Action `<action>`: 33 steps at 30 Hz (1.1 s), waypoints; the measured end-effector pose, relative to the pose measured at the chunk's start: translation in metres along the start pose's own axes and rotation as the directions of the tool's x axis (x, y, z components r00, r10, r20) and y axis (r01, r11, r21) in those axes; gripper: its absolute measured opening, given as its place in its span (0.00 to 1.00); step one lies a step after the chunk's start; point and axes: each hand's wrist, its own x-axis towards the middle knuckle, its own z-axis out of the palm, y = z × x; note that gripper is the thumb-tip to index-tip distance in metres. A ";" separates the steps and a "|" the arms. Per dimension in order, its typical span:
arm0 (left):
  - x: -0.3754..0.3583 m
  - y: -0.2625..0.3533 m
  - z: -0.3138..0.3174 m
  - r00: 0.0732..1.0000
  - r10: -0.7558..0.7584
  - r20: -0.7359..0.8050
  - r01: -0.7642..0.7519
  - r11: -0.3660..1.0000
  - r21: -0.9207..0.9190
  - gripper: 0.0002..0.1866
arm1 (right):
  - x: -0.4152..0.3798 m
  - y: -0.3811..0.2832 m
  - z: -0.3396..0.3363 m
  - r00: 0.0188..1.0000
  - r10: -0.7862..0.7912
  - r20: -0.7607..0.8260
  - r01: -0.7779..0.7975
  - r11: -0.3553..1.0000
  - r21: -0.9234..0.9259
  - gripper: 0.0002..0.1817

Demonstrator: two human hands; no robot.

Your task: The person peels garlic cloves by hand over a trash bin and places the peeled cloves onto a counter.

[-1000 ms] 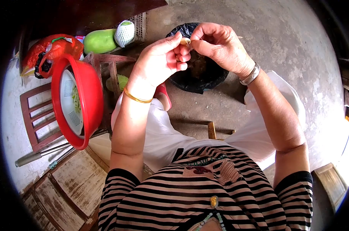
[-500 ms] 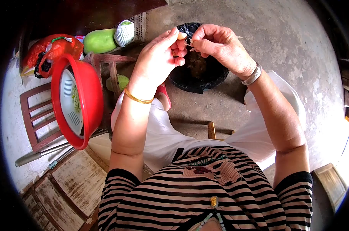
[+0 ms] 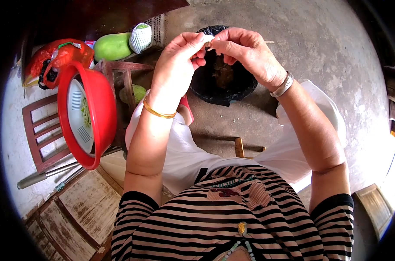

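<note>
Over the bin, my left hand point(image 3: 176, 61) pinches a small whitish piece point(image 3: 208, 38), which looks like a garlic clove, between thumb and fingers. My right hand point(image 3: 248, 53) meets it from the right, thumb and forefinger closed on its near end, where a bit of papery skin seems to show. The fingertips of both hands almost touch, so the piece is partly hidden. Below them stands a bin point(image 3: 245, 85) lined with a black bag, with brownish papery scraps point(image 3: 223, 74) in it.
To the left, a red basin point(image 3: 105, 117) holds a white colander point(image 3: 74, 104) with pale green pieces, on a wooden chair point(image 3: 40, 130). Behind it are a red plastic bag point(image 3: 75, 54), a long green gourd point(image 3: 112, 47) and a net-wrapped fruit point(image 3: 141, 39). A wooden stool edge point(image 3: 239, 148) shows between the knees.
My right fingers have moved slightly left, closing in on the piece in my left hand. The papery strand between the hands is less visible now. The surroundings are unchanged.
</note>
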 end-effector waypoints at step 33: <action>-0.003 -0.007 0.011 0.983 0.182 0.033 -0.185 0.975 0.125 0.06 | 0.007 0.006 -0.003 0.984 -0.175 -0.016 0.176 0.982 0.073 0.05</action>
